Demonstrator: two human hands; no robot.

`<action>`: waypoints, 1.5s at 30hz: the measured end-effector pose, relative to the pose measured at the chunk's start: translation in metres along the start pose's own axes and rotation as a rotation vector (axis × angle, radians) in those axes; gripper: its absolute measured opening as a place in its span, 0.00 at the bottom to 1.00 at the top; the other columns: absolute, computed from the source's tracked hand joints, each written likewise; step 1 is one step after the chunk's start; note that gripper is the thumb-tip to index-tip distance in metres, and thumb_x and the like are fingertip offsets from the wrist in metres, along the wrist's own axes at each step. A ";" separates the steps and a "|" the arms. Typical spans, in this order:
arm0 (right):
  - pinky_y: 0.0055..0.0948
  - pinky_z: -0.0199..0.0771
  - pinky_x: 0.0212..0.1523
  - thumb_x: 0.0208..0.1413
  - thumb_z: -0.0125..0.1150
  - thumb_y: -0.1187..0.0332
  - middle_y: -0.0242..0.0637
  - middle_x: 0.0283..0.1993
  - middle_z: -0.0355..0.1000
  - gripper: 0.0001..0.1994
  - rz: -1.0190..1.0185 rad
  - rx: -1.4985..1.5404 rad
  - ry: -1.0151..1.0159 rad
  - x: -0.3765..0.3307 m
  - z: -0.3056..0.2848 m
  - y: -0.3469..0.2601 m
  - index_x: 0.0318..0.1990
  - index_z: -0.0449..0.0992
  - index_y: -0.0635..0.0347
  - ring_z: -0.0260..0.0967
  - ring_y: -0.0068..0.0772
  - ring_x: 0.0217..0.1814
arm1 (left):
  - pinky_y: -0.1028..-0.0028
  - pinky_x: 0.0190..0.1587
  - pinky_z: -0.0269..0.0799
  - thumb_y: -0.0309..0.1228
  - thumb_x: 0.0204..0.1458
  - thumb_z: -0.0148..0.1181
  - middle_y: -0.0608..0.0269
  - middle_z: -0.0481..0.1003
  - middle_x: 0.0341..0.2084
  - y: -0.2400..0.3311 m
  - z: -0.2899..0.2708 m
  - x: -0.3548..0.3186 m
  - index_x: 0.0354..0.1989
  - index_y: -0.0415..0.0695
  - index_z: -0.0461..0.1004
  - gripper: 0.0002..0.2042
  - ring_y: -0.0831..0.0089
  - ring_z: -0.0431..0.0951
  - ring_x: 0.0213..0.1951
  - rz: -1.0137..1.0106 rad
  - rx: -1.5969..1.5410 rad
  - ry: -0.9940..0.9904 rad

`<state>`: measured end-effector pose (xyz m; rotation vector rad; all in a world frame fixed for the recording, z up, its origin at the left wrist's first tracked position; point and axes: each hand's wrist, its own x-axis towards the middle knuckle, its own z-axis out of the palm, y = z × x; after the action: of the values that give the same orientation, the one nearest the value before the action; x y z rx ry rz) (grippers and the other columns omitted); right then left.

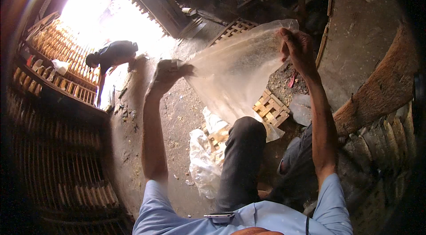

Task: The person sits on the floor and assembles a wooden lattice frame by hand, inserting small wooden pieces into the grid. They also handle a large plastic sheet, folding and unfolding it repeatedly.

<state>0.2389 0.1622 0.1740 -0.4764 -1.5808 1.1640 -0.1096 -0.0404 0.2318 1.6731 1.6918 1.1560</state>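
Observation:
Between my two raised hands a clear plastic sheet or bag (235,68) is stretched out, its lower part hanging down to my knee. My left hand (167,74) pinches its left edge. At the upper right, my right hand (298,48) grips the other top corner between thumb and fingers. Beneath the plastic lies a woven bamboo mat or basket piece (271,109), partly hidden by the plastic and my leg. Crumpled white plastic (203,159) rests on the ground left of my knee.
A bent-over person (113,54) works by the bright opening at the far left, beside slatted bamboo racks (71,68). More slats (57,155) stand at lower left. A brown curved board (377,84) is at right. Debris dots the dirt floor (177,111).

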 end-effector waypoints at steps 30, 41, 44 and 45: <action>0.22 0.68 0.25 0.64 0.63 0.57 0.29 0.21 0.73 0.15 -0.030 -0.118 -0.183 -0.016 0.038 -0.031 0.34 0.80 0.60 0.69 0.15 0.24 | 0.81 0.22 0.72 0.28 0.60 0.62 0.60 0.84 0.29 0.040 0.069 0.007 0.35 0.37 0.84 0.08 0.80 0.81 0.26 0.089 0.138 -0.125; 0.20 0.61 0.22 0.66 0.60 0.59 0.25 0.21 0.68 0.13 -0.159 -0.177 -0.053 -0.021 0.035 -0.020 0.35 0.80 0.58 0.61 0.12 0.21 | 0.75 0.34 0.83 0.27 0.55 0.69 0.54 0.83 0.38 0.022 0.085 0.002 0.45 0.36 0.81 0.11 0.73 0.83 0.34 -0.075 -0.121 -0.163; 0.20 0.60 0.21 0.67 0.60 0.59 0.24 0.20 0.65 0.12 -0.314 -0.256 0.138 -0.007 0.006 -0.029 0.37 0.80 0.58 0.58 0.12 0.20 | 0.75 0.32 0.82 0.25 0.56 0.69 0.55 0.83 0.33 0.011 0.067 -0.003 0.37 0.36 0.83 0.05 0.73 0.83 0.32 -0.176 -0.066 -0.112; 0.21 0.58 0.20 0.67 0.59 0.59 0.23 0.19 0.63 0.12 -0.363 -0.316 0.169 -0.004 -0.010 -0.041 0.37 0.80 0.58 0.56 0.12 0.19 | 0.74 0.32 0.82 0.26 0.56 0.68 0.55 0.83 0.33 -0.003 0.066 -0.002 0.38 0.36 0.83 0.06 0.73 0.83 0.31 -0.123 -0.040 -0.092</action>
<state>0.2597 0.1456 0.2067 -0.4545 -1.6255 0.5882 -0.0561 -0.0273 0.1945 1.5512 1.6786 1.0332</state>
